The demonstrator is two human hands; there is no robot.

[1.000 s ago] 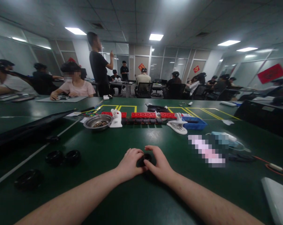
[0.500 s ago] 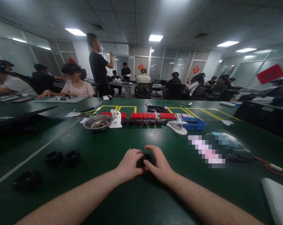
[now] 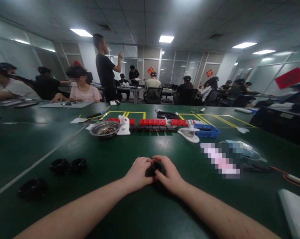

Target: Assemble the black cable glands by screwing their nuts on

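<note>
In the middle of the green table, my left hand (image 3: 140,172) and my right hand (image 3: 170,172) are curled around a small black ring-shaped thing (image 3: 156,166). Its dark round opening shows between my thumbs and fingers; the rest is covered. My right fingertips meet my left hand at its far side. To the left lie three glossy black ring-shaped things: two side by side, one ring (image 3: 59,166) beside another ring (image 3: 78,165), and a larger-looking ring (image 3: 32,188) nearer to me.
Ahead stand a metal bowl (image 3: 100,132) of small parts, a white clip stand (image 3: 124,125), red socket blocks (image 3: 152,121), another white clip (image 3: 189,132) and a blue tray (image 3: 207,133). A face mask (image 3: 250,152) and an orange cable (image 3: 289,181) lie right. A person (image 3: 84,88) sits across the table.
My right fingers and thumb have closed in toward the black ring, coming nearer my left hand. A long black panel at the left has mostly left the view.
</note>
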